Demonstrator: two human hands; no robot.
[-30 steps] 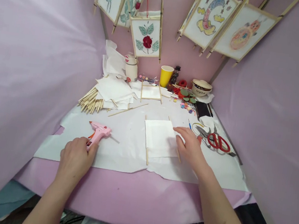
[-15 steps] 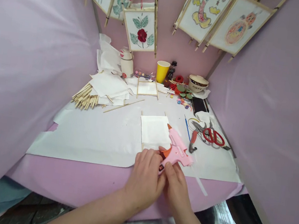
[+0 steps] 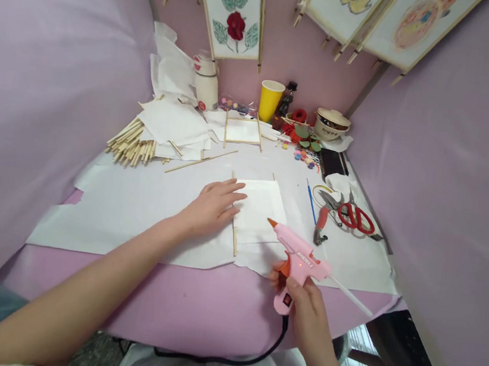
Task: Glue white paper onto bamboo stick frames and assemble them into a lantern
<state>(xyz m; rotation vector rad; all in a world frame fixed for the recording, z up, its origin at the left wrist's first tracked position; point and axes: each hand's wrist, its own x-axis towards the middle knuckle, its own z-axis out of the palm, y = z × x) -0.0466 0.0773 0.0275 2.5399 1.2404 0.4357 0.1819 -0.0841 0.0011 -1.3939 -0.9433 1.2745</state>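
My right hand [image 3: 304, 311] grips the handle of a pink glue gun [image 3: 300, 259] at the table's near edge, with its orange nozzle aimed at the lower right corner of a white paper square [image 3: 261, 209]. That square lies on two wooden sticks [image 3: 234, 235] on the white table cover. My left hand [image 3: 212, 206] rests flat with fingers spread on the left edge of the square, over the left stick. A clear glue stick pokes out of the gun's back, and a black cord hangs below the handle.
Red scissors [image 3: 357, 217] and red-handled pliers [image 3: 323, 217] lie right of the square. A bundle of wooden sticks [image 3: 130, 145] and paper sheets [image 3: 173, 128] sit at the back left. A yellow cup [image 3: 270, 99], a finished frame [image 3: 242, 130], a bowl [image 3: 332, 124] stand behind. Painted panels hang above.
The glue gun went from my left hand at the table's left to my right hand. My left hand moved onto the paper square's left edge, and my right hand drew back with the gun.
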